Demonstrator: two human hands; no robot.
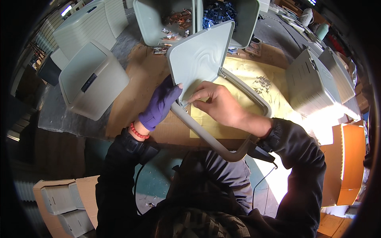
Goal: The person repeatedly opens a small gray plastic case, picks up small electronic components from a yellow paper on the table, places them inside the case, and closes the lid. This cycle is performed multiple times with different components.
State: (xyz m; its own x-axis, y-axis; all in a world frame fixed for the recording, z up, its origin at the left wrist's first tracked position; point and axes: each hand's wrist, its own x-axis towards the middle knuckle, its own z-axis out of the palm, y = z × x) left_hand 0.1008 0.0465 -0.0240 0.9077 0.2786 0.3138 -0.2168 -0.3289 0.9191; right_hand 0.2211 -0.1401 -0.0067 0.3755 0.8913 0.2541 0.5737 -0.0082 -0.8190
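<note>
A pale grey lid [202, 49] stands raised on a grey rounded rectangular frame [206, 137], which juts over the table's near edge. My left hand [160, 104], in a purple glove, is closed on the lid's left edge, close to the hinge corner. At that corner the bare fingers of my right hand [222, 106] are pinched together; whatever is between them is too small or hidden to name. Beneath the frame lies a yellow sheet [244, 71] with a scatter of small dark metal parts [262, 84].
Two open bins at the back hold copper-coloured parts [180, 19] and dark blue parts [220, 16]. A grey bin [95, 89] stands left, before stacked bins [85, 27]. More grey bins [311, 81] stand right. Cardboard boxes [343, 164] flank me below the table.
</note>
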